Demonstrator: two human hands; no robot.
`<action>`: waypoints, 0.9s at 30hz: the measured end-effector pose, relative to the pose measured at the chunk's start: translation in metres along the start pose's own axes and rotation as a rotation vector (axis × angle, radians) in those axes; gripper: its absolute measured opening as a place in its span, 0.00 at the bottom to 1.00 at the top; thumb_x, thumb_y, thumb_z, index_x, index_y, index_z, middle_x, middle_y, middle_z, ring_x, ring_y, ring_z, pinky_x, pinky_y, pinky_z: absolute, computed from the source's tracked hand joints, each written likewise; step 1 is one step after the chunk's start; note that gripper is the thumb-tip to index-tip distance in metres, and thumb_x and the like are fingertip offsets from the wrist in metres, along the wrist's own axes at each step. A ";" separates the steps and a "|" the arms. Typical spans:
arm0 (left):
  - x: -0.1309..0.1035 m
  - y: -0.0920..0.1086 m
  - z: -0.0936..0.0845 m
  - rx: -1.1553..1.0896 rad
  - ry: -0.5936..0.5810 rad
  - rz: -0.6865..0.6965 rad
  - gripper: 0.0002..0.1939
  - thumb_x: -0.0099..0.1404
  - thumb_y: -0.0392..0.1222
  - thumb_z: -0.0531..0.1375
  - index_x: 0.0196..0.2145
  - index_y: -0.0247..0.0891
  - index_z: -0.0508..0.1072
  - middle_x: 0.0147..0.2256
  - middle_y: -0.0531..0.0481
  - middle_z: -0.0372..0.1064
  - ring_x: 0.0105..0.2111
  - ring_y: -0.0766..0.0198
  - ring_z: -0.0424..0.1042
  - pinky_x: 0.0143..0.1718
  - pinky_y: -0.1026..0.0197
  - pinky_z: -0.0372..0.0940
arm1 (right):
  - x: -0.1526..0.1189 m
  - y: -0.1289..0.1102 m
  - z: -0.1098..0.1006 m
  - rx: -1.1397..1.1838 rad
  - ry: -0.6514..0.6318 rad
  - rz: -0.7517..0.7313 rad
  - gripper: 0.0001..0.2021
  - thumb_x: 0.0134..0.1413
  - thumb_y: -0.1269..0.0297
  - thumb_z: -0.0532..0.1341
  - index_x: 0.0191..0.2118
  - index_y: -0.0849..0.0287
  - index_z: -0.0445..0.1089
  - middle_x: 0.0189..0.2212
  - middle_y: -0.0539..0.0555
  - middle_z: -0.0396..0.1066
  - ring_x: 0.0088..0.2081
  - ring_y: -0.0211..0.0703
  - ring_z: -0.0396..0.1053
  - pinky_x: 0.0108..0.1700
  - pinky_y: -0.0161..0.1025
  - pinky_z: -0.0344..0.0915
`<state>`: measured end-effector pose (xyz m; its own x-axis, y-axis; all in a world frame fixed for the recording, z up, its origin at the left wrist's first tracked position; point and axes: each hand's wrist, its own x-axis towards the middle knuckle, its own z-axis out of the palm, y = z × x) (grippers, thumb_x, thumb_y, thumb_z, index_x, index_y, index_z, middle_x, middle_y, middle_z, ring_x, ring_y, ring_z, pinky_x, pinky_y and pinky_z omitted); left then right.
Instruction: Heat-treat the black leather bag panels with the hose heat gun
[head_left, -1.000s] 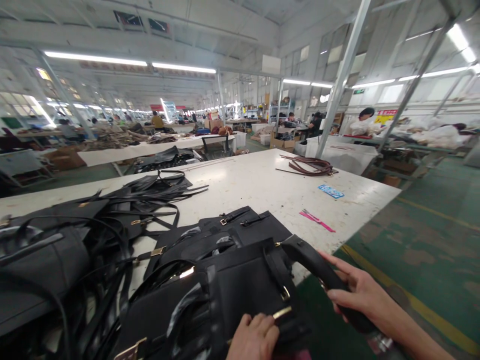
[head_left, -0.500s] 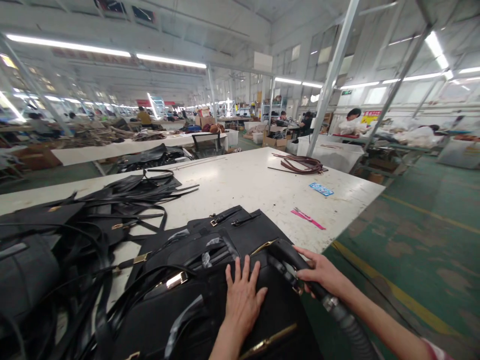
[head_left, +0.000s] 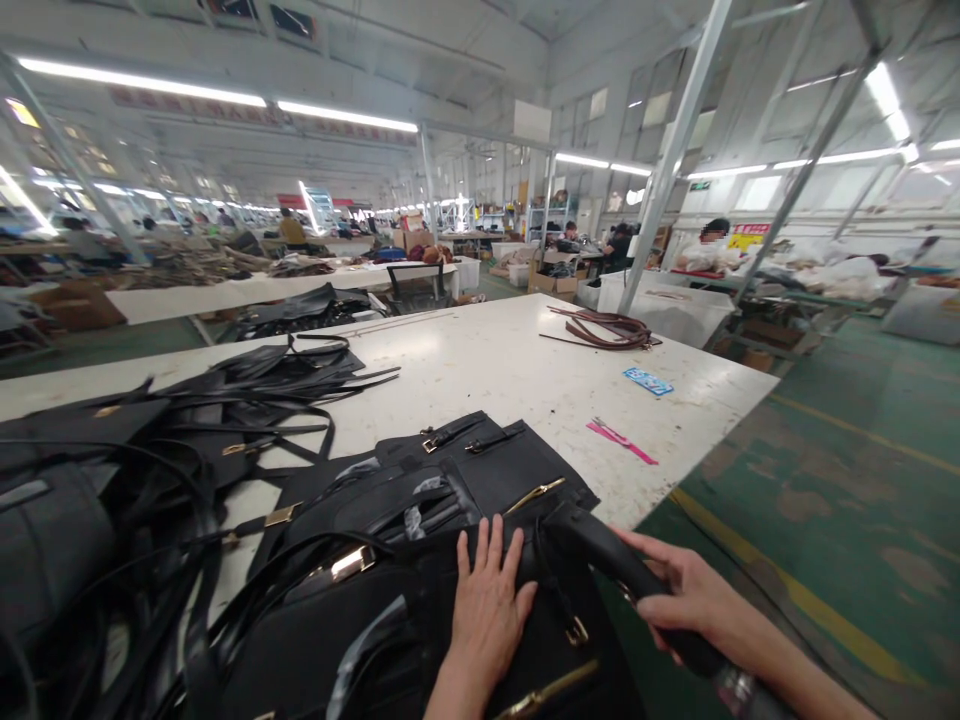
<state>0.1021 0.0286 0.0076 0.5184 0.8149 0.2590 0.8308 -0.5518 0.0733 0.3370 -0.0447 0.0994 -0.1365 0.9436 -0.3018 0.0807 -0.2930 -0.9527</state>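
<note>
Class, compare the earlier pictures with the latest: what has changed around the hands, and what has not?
The left hand has moved up and forward from beside the lower zip, opening flat on the black bag. The black nozzle has drawn back from the upper gold zip since the middle picture. The right hand kept its grip. The blue card and brown straps stayed put.

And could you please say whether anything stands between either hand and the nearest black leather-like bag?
Nothing visible separates the left hand from the black leather-like bag: it lies spread on top. Between the right hand and the bag is the curved black tube in its grip.
</note>
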 end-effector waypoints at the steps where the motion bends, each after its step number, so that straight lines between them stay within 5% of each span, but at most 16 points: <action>1: 0.000 0.000 -0.001 -0.008 0.001 0.004 0.31 0.58 0.45 0.53 0.59 0.46 0.47 0.61 0.45 0.43 0.60 0.51 0.38 0.56 0.38 0.39 | 0.003 -0.001 0.004 -0.024 -0.019 -0.003 0.37 0.42 0.71 0.59 0.60 0.55 0.47 0.26 0.47 0.70 0.17 0.34 0.65 0.16 0.29 0.62; 8: -0.003 0.001 -0.004 -0.029 0.017 0.006 0.30 0.58 0.45 0.54 0.57 0.43 0.51 0.60 0.44 0.45 0.60 0.50 0.39 0.57 0.39 0.41 | 0.007 -0.020 0.016 -0.154 -0.072 0.017 0.36 0.41 0.74 0.57 0.60 0.57 0.49 0.26 0.47 0.69 0.16 0.32 0.62 0.15 0.27 0.60; 15: -0.006 0.001 -0.002 -0.056 0.000 -0.018 0.29 0.59 0.46 0.52 0.57 0.40 0.51 0.59 0.42 0.46 0.59 0.50 0.44 0.55 0.41 0.47 | 0.030 -0.004 0.033 -0.093 0.133 -0.069 0.36 0.44 0.69 0.58 0.60 0.56 0.46 0.22 0.44 0.65 0.18 0.35 0.64 0.17 0.31 0.63; 19: -0.007 0.000 0.002 -0.062 -0.002 -0.018 0.30 0.59 0.47 0.52 0.58 0.41 0.50 0.60 0.44 0.45 0.59 0.50 0.44 0.55 0.41 0.46 | 0.010 0.006 0.022 -0.068 0.202 -0.064 0.36 0.47 0.67 0.58 0.61 0.56 0.43 0.22 0.44 0.65 0.18 0.36 0.65 0.17 0.31 0.63; 23: -0.007 -0.001 0.002 -0.092 0.004 -0.035 0.29 0.61 0.50 0.49 0.58 0.42 0.49 0.60 0.45 0.44 0.59 0.51 0.42 0.56 0.43 0.46 | -0.013 0.016 0.015 -0.059 0.088 0.009 0.36 0.44 0.69 0.59 0.60 0.53 0.44 0.26 0.47 0.68 0.17 0.35 0.65 0.16 0.31 0.62; 27: -0.008 0.003 0.004 -0.115 0.003 -0.041 0.29 0.62 0.51 0.48 0.59 0.39 0.49 0.60 0.45 0.44 0.59 0.52 0.43 0.57 0.46 0.48 | 0.005 0.008 0.025 -0.055 0.050 -0.002 0.36 0.44 0.68 0.58 0.60 0.56 0.45 0.24 0.46 0.67 0.17 0.35 0.64 0.16 0.31 0.62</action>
<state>0.1012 0.0215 0.0022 0.4840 0.8367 0.2564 0.8222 -0.5351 0.1941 0.3121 -0.0465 0.0895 -0.0872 0.9511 -0.2964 0.1346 -0.2836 -0.9495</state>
